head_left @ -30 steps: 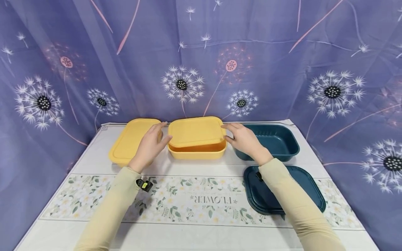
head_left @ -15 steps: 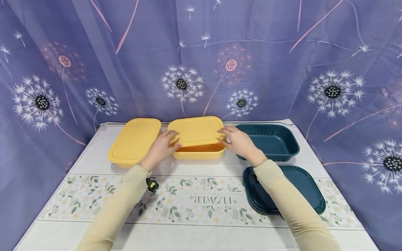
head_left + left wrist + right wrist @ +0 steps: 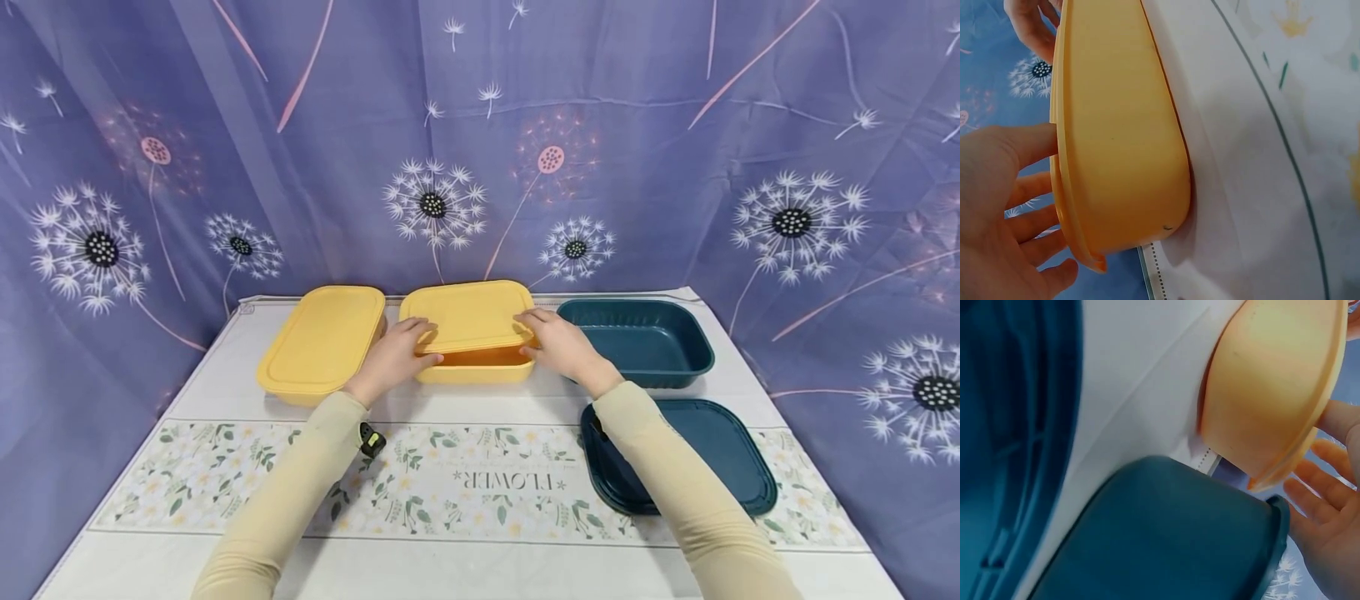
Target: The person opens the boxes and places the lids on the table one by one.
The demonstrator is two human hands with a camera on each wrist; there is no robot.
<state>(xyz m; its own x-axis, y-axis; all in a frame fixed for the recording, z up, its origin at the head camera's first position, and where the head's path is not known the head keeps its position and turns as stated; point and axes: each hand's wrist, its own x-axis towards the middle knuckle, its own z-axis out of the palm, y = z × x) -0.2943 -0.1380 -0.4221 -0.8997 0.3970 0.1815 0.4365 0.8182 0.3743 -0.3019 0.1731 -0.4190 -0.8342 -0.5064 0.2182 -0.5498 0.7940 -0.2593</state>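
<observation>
A yellow lid (image 3: 472, 310) lies over the yellow food container (image 3: 480, 375) in the middle of the table's back. Beneath the lid's front edge a gap shows the orange inside. My left hand (image 3: 396, 357) pinches the lid at its front left, fingers on top and thumb low at the edge. At the right end my right hand (image 3: 562, 343) pinches it too, thumb under the fingers. In the left wrist view the thumb (image 3: 1038, 140) meets the rim. The right wrist view has the right fingers (image 3: 1319, 494) beyond the lid's edge.
Close on the left stands another yellow container (image 3: 324, 337), lidded. To the right is an uncovered dark teal container (image 3: 645, 342), with its teal lid (image 3: 720, 450) in front, partly under the right sleeve. A purple dandelion curtain (image 3: 480, 125) hangs behind the table.
My left hand has moved right, from beside the lid onto its front left edge. My right hand has shifted slightly left and inward along the lid. The containers stay about where they were.
</observation>
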